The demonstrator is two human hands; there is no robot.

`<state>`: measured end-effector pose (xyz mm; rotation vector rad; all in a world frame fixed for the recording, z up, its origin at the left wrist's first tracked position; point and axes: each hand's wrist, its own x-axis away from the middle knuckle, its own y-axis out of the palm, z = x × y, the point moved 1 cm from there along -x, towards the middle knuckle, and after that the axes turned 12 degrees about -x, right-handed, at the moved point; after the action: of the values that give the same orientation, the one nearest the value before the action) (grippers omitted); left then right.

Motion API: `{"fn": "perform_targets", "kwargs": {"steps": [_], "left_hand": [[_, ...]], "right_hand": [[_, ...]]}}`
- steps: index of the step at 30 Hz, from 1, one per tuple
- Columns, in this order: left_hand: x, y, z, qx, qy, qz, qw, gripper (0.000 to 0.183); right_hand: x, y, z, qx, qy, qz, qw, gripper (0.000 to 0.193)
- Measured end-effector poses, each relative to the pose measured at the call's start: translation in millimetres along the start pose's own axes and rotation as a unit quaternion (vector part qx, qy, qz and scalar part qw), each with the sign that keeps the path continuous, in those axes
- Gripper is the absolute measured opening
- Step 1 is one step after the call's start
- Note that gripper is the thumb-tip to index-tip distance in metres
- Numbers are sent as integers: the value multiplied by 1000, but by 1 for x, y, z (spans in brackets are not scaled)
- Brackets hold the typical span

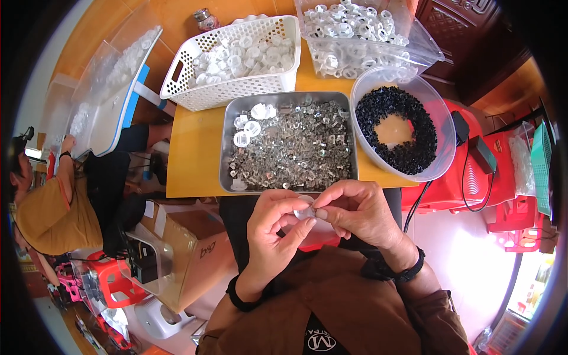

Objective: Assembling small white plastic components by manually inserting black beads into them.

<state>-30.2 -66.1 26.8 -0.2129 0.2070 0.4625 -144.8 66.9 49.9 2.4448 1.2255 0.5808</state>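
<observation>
Over my lap, at the near edge of the metal tray (224, 158), my left hand (271, 228) is closed with thumb and fingers on a small clear, round plastic piece (304, 207). My right hand (364, 214) meets it from the other side, thumb and forefinger pinched against the piece's right edge. Whatever those right fingertips grip is too small and covered to make out. Many small shiny metal-looking parts (296, 151) fill the tray. Several white round plastic pieces (251, 128) lie on them at its far left.
Behind the tray stand a white perforated basket (236, 90) and a clear bin (355, 52), both heaped with round plastic pieces. A round clear tub (442, 155) of small black parts (421, 115) is at right. Left are a cardboard box (195, 254) and another person (62, 210) seated at a tray.
</observation>
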Motion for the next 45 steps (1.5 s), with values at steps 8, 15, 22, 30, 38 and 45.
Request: {"fn": "perform_targets", "kwargs": {"steps": [8,15,22,30,38,45], "left_hand": [[0,-1,-4,-46,18,4,999,23],[1,-6,-4,111,-89,-37,989,14],[-12,3,-16,115,-157,26,981,9],[-3,-38,-19,88,-33,124,988,18],[43,-94,-83,80,-168,317,930,22],[55,-105,-117,111,-148,399,898,19]], "right_hand": [[1,0,9,146,-102,1,984,7],[7,4,-2,193,-127,-26,973,15],[-10,9,9,345,-324,64,879,20],[30,-43,-30,348,-172,-59,920,22],[25,-46,43,589,-40,-179,787,16],[-39,-34,133,687,34,-303,659,14]]}}
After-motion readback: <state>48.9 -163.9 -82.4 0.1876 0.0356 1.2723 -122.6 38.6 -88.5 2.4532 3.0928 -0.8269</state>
